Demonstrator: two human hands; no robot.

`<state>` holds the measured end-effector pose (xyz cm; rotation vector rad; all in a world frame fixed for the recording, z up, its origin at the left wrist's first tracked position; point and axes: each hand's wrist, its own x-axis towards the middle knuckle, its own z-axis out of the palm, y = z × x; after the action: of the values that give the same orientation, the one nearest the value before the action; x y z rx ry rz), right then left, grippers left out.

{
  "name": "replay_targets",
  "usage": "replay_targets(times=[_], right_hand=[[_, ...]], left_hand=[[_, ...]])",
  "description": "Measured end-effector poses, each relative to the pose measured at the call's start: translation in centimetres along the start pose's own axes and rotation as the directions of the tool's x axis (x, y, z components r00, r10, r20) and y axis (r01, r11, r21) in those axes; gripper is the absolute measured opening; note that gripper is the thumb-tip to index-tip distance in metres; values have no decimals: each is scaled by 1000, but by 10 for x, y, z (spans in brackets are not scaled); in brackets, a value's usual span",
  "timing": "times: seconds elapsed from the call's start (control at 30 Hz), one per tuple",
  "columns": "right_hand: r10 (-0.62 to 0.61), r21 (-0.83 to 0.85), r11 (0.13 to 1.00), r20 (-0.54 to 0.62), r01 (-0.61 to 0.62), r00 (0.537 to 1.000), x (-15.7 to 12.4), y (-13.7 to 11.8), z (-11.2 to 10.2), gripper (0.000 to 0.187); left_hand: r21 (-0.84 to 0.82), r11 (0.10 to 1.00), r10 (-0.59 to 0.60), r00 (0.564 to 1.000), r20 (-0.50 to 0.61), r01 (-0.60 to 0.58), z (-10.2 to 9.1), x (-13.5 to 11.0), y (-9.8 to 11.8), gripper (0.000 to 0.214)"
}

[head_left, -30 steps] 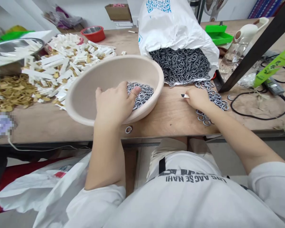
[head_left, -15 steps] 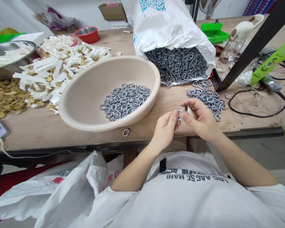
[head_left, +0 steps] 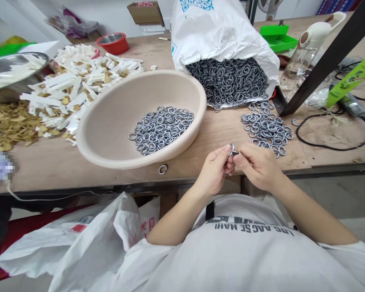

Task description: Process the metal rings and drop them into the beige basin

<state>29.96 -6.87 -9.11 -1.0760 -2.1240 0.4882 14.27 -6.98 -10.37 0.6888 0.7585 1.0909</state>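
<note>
With my left hand (head_left: pixel 214 172) I pinch a ring (head_left: pixel 232 148) on edge, my right hand (head_left: pixel 258 166) curled tight against it from the right, what it grips hidden.

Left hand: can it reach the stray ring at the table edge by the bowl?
Probably yes: the stray ring lies bare, clear of the bowl rim, with open table between it and the left hand; but that hand is pinching a second ring.

A red bowl (head_left: pixel 111 42), green tray (head_left: pixel 278 38) and what looks like a kettle (head_left: pixel 318 30) sit far back.
</note>
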Motion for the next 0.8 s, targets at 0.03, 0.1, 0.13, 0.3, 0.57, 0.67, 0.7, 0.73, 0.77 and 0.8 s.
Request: replay_targets(times=[0.03,0.1,0.13,0.3,0.57,0.67,0.7,0.73,0.77,0.8], right_hand=[[4,-25,1000,7,-4,1000,-1,-2,0,37],[5,-52,999,15,-4,1000,-1,-3,2,38],[2,-53,999,22,-1,1000,0,-3,2,39],[225,-59,972,-16,-225,974,14,30,-1,48],[404,-482,790,-59,-380,913,66,108,-5,24],[389,-452,815,-41,-364,920,74,105,-5,20],[384,-398,844,-20,-360,923,74,99,-5,23],[382,-285,888,24,-360,924,72,91,-6,26],[379,-108,923,86,-370,921,69,81,-5,32],[366,118,915,164,-386,916,65,70,-4,37]], left_hand=[[-6,1000,-3,1000,1,3,0,0,0,45],[-13,1000,-9,1000,13,9,0,0,-1,45],[-14,1000,-11,1000,23,12,-1,-1,-1,44],[106,994,-41,977,209,19,-7,-10,-5,47],[183,983,-59,985,159,29,-30,4,-12,37],[100,994,-46,998,48,41,-37,14,-8,36],[81,996,-40,999,8,39,-37,16,-7,32],[75,997,-29,999,-25,31,-38,17,-7,29],[86,996,-6,999,-49,11,-37,18,-7,29],[118,993,33,997,-65,-25,-36,19,-8,30]])
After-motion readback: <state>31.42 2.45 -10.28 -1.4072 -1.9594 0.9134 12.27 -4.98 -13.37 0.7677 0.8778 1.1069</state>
